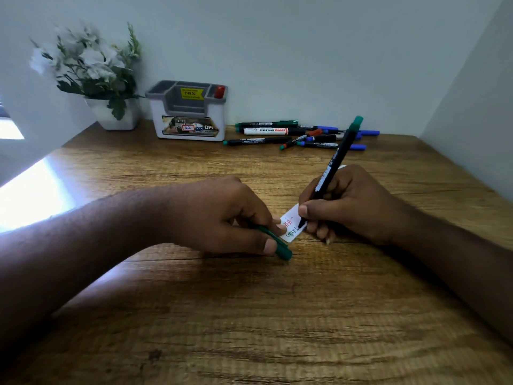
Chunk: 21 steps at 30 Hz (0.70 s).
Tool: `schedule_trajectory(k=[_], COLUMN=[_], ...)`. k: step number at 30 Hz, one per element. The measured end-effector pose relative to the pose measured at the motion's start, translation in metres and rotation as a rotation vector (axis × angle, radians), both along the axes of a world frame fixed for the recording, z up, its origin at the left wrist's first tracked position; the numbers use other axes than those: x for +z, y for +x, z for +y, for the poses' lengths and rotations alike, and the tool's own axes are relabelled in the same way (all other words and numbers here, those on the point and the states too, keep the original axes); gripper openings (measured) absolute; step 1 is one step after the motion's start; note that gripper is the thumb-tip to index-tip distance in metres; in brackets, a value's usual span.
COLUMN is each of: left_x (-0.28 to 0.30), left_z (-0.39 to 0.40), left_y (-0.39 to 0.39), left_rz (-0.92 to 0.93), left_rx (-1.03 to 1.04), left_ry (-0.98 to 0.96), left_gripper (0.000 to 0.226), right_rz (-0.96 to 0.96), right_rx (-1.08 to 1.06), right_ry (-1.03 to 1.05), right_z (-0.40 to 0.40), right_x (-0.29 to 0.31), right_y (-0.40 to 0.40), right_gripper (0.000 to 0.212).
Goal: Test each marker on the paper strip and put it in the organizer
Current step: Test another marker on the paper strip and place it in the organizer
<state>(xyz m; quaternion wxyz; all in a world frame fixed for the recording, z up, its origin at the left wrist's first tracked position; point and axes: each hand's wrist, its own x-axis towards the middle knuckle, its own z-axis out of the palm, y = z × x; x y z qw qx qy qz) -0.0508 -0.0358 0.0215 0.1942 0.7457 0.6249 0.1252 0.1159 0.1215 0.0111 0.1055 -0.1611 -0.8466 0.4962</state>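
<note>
Right hand [349,201]: closed in a writing grip around a green marker [334,168], tip down on the paper strip [291,226], barrel leaning up and away toward the far right.
Left hand [222,215]: curled shut, fingertips pinning the near end of the strip to the table, with the marker's green cap [277,244] tucked under the thumb.
Paper strip: small and white, lying between the two hands; red scribble on top, green writing below it where the tip now sits.
Doing the step well: likely keep the left fingertips pressing so the strip does not slide, use light pressure and a short stroke on a blank patch, then push the cap on fully before the marker goes away.
Organizer [188,109]: grey and white, at the back of the table against the wall, well apart from the hands; one red-capped marker [219,91] stands in its right-hand slot.
Other markers [299,134]: a loose heap of green, blue, red and white ones lying just right of the organizer, apparently untested.
Table [249,315]: wood grain, bare in front; bright glare falls across its left edge.
Room: pale walls close on both sides; a white pot of white flowers [91,70] stands left of the organizer.
</note>
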Motion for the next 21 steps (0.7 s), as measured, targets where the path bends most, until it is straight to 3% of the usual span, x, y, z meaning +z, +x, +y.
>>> schedule_trajectory(k=[8,14,21], left_x=[-0.0013,0.0003,-0.0034], left_z=[0.0019,0.0018,0.0039], left_y=[0.0001,-0.0004,-0.0046], left_rz=[0.030,0.012,0.007], left_rx=[-0.004,-0.002,-0.005], left_ry=[0.008,0.006,0.016], left_gripper=[0.060,0.060,0.056], right_rz=[0.038,0.058,0.065], right_rx=[0.104,-0.058,0.005], right_ry=[0.077,0.048,0.095], right_z=[-0.0056,0.0001,0.0013], right_x=[-0.0013,-0.0033,-0.0068], right_y=[0.0032,0.0018,-0.0001], right_gripper=[0.010,0.008,0.010])
